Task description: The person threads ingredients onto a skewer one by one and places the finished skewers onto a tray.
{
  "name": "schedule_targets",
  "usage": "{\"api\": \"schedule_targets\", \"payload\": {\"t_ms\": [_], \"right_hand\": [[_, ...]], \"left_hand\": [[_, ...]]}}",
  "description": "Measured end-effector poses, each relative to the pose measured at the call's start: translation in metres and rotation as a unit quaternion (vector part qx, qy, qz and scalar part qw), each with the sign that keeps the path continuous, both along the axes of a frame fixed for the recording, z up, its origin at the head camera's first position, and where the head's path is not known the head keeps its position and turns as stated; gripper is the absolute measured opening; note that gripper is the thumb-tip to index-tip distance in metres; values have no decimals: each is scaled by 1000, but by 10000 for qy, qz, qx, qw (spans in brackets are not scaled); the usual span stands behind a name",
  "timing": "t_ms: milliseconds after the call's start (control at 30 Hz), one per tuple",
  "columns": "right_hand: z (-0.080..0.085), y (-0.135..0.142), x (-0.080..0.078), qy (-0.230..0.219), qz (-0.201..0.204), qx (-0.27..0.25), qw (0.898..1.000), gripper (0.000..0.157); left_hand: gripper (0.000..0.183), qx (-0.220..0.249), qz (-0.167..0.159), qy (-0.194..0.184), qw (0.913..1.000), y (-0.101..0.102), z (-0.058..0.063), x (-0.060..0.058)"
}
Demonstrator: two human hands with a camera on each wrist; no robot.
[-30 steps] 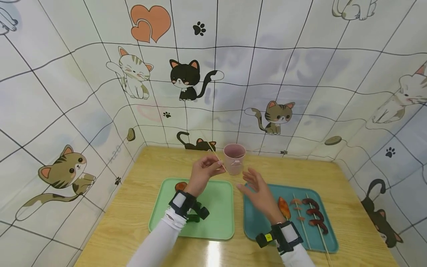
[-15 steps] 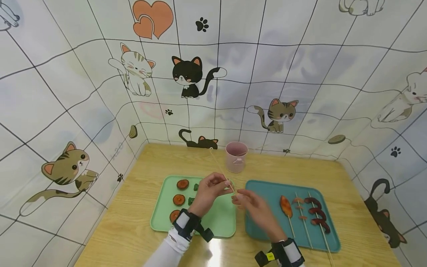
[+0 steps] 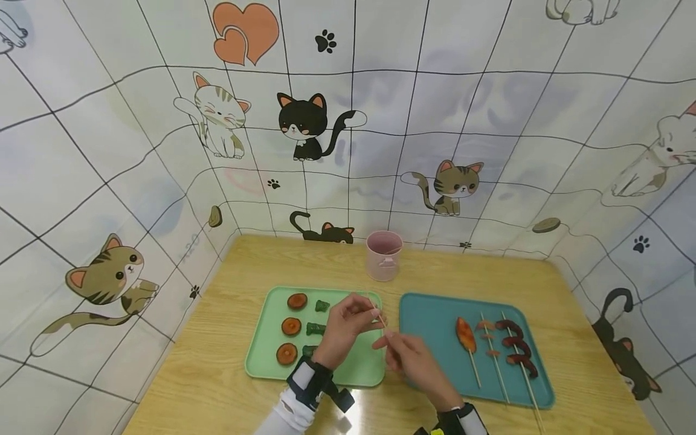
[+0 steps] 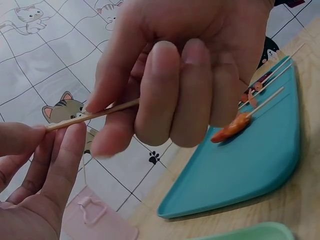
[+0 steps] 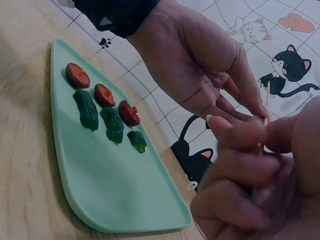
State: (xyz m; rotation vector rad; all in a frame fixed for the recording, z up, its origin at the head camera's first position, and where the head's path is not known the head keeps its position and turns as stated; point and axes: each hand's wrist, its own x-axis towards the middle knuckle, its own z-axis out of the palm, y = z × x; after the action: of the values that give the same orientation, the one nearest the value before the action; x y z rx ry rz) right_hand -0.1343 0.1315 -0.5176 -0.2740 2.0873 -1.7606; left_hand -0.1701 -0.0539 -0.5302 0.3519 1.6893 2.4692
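Note:
A thin wooden skewer (image 4: 75, 120) runs between my two hands. My left hand (image 3: 350, 326) pinches it between thumb and fingertips above the right part of the green tray (image 3: 359, 377). My right hand (image 3: 415, 359) pinches its lower end, other fingers curled, in the gap between the trays. No food shows on the visible part of the skewer; part is hidden in the fingers. On the green tray lie round brown mushroom-like caps (image 5: 77, 75) in a column, beside several green pieces (image 5: 86, 110), partly hidden by my left hand in the head view.
A blue tray (image 3: 429, 302) at right carries an orange-brown piece on a stick (image 3: 466, 336), a skewer with small pinkish pieces (image 3: 492, 353) and a skewer of curved dark sausages (image 3: 516, 346). A pink cup (image 3: 383, 266) stands behind, before the cat-print wall covering (image 3: 380, 121).
My left hand has brought the skewer down and nearer from beside the cup. My right hand, earlier apart with spread fingers, has moved in and now pinches the skewer's lower end.

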Motion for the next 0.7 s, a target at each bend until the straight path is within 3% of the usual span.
{"api": "schedule_targets", "payload": {"t_ms": [267, 700], "right_hand": [[-5, -5, 6, -435, -854, -8, 9954, 45], [-10, -8, 10, -74, -1070, 426, 9933, 48]], "left_hand": [[17, 226, -53, -333, 9992, -1, -9, 5], [24, 212, -24, -585, 9981, -2, -8, 11]]}}
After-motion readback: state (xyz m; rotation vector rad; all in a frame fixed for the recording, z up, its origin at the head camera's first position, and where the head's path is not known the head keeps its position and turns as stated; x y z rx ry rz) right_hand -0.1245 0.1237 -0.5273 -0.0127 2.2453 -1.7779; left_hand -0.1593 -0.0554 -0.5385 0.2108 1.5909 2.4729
